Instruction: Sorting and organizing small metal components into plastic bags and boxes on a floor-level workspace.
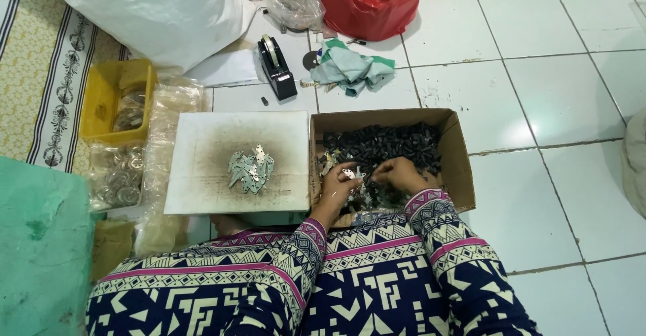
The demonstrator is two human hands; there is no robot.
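Observation:
A cardboard box (463, 168) on the tiled floor holds many small black parts (383, 144) and some silver metal pieces. My left hand (338, 184) is inside the box's near left part, fingers closed on a small silver metal plate (348, 172). My right hand (398, 173) reaches into the box beside it, its fingers pinched among the black parts; what it holds is too small to tell. To the left of the box a stained white board (202, 174) carries a small pile of silver metal plates (250, 169).
A yellow bin (101, 100) and clear bags of metal discs (118, 178) lie left of the board. Behind are a black tape dispenser (276, 67), a green cloth (353, 67), a red bag (370, 0), a white sack (155, 6). A green surface (40, 242) sits at near left.

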